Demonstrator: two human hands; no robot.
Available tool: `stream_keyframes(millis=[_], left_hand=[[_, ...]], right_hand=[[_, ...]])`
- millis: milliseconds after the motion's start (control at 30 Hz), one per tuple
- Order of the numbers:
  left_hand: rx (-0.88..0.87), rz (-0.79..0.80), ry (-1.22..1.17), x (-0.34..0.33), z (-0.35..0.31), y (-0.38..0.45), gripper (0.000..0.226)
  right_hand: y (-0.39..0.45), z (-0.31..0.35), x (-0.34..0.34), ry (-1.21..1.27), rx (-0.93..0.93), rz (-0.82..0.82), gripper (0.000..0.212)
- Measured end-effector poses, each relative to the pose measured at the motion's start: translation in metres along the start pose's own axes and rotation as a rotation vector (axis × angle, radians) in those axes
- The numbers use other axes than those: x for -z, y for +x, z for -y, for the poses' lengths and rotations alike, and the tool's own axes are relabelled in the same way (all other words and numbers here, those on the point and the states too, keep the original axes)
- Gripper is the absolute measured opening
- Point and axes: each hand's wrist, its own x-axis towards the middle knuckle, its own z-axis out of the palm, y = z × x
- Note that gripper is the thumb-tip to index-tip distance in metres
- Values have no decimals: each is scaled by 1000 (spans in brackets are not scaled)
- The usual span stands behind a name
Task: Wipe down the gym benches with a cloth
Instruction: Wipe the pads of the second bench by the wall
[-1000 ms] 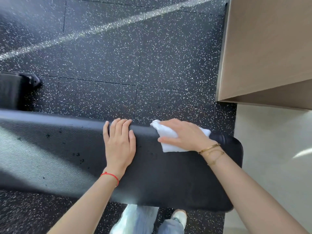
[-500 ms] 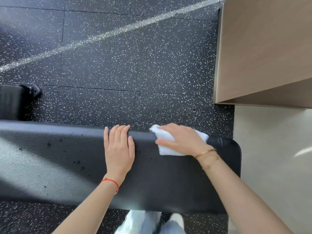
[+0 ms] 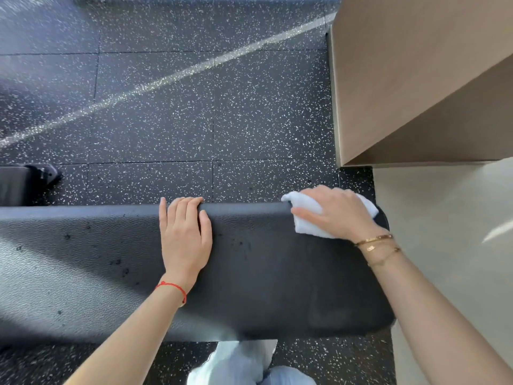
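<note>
Head view: the right hand (image 3: 336, 211) has carried the white cloth (image 3: 308, 218) from mid-pad out to the far right corner of the black bench (image 3: 263, 273) within the last second, fingers curled over the wad and pressing it on the far edge. That puts this end's edge nearly wiped, I judge; dark specks left of the left hand (image 3: 184, 237) suggest that stretch remains. The left hand has stayed flat, fingers straight, tips over the far edge, bracing. No containers are visible; a tan cabinet (image 3: 402, 79) stands right.
</note>
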Motion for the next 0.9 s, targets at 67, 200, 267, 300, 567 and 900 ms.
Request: stream_keyframes(millis=[67, 200, 267, 300, 567, 900], left_hand=[[-36, -25, 6, -2, 0, -2, 35], [-104, -68, 3, -5, 0, -5, 36], [-106, -84, -6, -6, 1, -5, 36], [-107, -89, -13, -7, 2, -6, 37], [-194, -157, -109, -7, 18, -8, 39], [-209, -190, -22, 28, 106, -81, 56]], right_hand=[[-2, 15, -7, -12, 6, -74, 74], [-16, 44, -31, -46, 99, -255, 66], [-30, 47, -41, -43, 156, -286, 65], [-41, 49, -48, -46, 191, -294, 65], [-18, 92, -56, -40, 254, -326, 67], [-87, 132, -105, -73, 414, -376, 65]])
